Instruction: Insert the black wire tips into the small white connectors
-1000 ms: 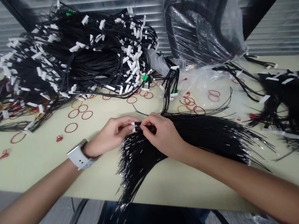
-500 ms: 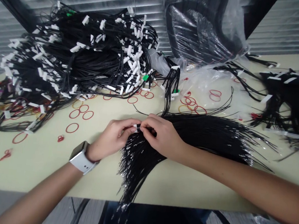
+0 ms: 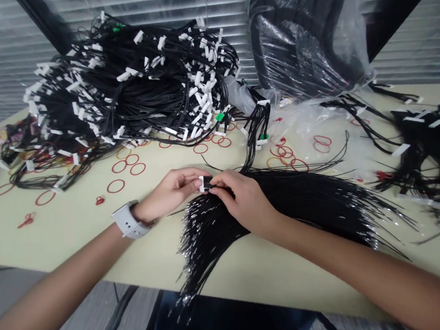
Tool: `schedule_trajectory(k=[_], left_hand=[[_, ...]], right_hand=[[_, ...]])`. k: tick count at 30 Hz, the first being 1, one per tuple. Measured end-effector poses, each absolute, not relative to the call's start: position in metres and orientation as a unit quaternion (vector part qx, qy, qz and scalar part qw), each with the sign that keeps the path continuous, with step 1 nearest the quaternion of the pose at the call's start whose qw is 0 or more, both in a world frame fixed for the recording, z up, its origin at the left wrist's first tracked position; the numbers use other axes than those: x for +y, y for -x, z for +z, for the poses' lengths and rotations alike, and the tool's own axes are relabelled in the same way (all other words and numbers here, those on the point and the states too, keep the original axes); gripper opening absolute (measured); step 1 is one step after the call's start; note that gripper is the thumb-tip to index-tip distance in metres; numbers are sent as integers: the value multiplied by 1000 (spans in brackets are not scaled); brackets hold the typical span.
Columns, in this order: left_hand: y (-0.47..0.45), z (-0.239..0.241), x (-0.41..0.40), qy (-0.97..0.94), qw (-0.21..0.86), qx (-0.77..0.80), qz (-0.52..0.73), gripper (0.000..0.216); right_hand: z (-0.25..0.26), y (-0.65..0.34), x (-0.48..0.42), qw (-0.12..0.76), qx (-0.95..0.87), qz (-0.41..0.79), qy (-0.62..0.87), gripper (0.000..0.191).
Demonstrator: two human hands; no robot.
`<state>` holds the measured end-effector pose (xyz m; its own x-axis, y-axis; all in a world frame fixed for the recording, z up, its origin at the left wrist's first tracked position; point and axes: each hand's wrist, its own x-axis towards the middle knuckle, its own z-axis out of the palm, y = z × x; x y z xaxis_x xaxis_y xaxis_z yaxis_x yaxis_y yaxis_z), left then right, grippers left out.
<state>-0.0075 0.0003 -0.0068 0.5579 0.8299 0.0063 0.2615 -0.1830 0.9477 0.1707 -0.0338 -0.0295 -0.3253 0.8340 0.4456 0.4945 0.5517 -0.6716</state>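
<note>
Pinching white connector [image 3: 202, 184] and black wires [image 3: 208, 184], both hands [image 3: 176, 191] [image 3: 246, 198]

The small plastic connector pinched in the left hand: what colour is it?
The small plastic connector is white; the head view shows it best.

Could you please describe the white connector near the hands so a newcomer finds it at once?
On the pale table, find the loose black wires near the front edge. Above their leftmost silvery tips, the left hand pinches the small white connector, with the right hand close beside. Unlike the white connectors on the big cable heap, it is held in a hand.
</note>
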Motion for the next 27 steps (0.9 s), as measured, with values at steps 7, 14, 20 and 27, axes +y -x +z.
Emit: schedule_trajectory(k=[7, 14, 20, 27], left_hand=[[7, -5, -1, -684, 547, 387, 289, 18], [8, -5, -2, -685, 545, 385, 292, 21], [8, -4, -4, -704, 530, 379, 281, 21], [7, -1, -7, -709, 533, 376, 267, 27]], right_hand=[[-24, -170, -38, 415, -793, 90, 437, 18], [-28, -169, -40, 427, -809, 92, 393, 21], [-31, -169, -36, 413, -788, 143, 433, 16], [-31, -170, -36, 421, -754, 212, 458, 20]])
